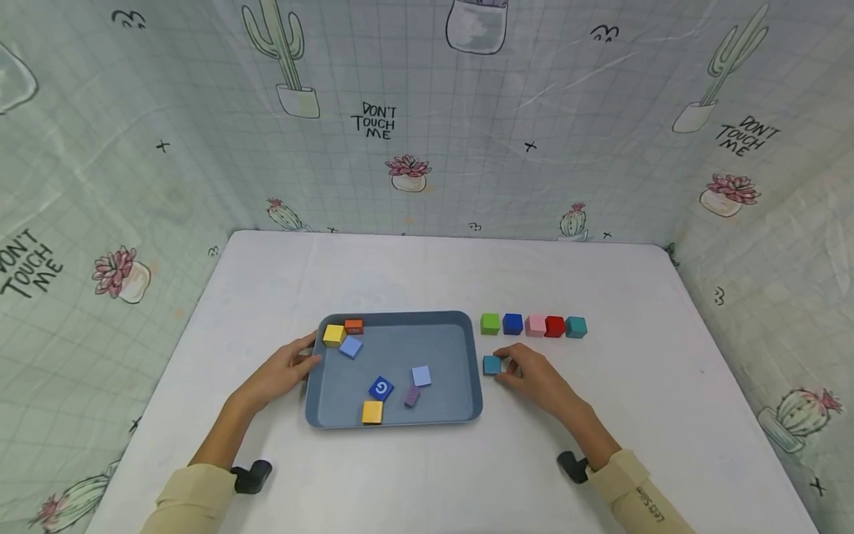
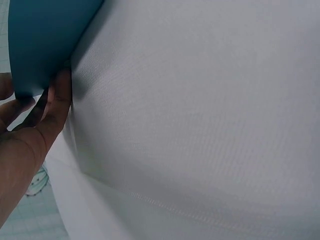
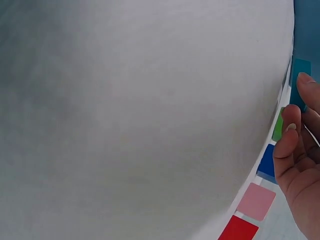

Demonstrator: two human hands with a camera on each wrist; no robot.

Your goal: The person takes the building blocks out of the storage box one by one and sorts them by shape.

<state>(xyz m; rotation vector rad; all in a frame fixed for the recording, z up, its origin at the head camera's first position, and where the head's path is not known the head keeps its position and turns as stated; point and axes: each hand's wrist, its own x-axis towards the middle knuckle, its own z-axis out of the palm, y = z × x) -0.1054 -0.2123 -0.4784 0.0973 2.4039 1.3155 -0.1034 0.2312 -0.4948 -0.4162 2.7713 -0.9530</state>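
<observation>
My left hand (image 1: 279,374) grips the left edge of a blue-grey tray (image 1: 400,343), with the thumb at the rim. In the left wrist view the fingers (image 2: 59,102) bend around the tray's edge. My right hand (image 1: 534,376) pinches a teal block (image 1: 491,366) between thumb and fingers, just outside the tray's right side. The right wrist view shows the thumb on the block's face (image 3: 300,90). Inside the tray, a yellow block (image 1: 334,335), an orange block (image 1: 354,326) and a light blue block (image 1: 351,347) sit together at the far left corner.
Nearer the tray's front lie a dark blue lettered block (image 1: 381,388), a yellow-orange block (image 1: 372,412), a pale blue block (image 1: 422,376) and a purple block (image 1: 412,397). Right of the tray, a row holds green (image 1: 490,324), blue (image 1: 513,324), pink (image 1: 535,325), red (image 1: 554,326) and teal blocks (image 1: 576,327).
</observation>
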